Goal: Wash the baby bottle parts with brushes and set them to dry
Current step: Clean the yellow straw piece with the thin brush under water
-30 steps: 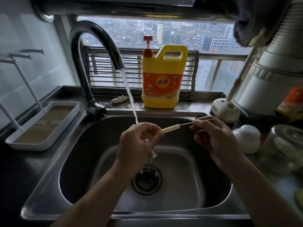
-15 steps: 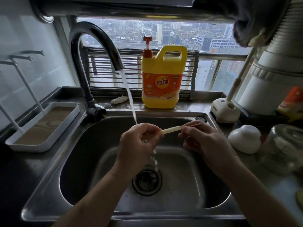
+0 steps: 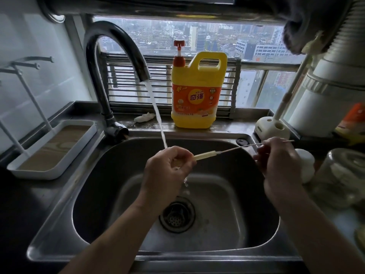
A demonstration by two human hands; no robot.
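Over the steel sink [image 3: 98,194], my left hand [image 3: 166,175] grips one end of a pale straw [image 3: 204,155] under the running water from the faucet [image 3: 118,48]. My right hand [image 3: 276,165] pinches the thin wire handle of a straw brush [image 3: 246,146], whose shaft runs into the straw's open end. Most of the straw is hidden inside my left fist. A clear bottle [image 3: 343,175] and a white dome-shaped part [image 3: 305,165] stand on the counter at the right.
A yellow detergent jug [image 3: 198,95] stands on the ledge behind the sink. A white drying tray [image 3: 53,147] with upright pegs sits at the left. A white brush stand [image 3: 272,129] is at the back right. The drain [image 3: 176,216] is below my hands.
My right hand has pulled back to the right, drawing the brush wire further out of the straw. My left hand stays under the water stream.
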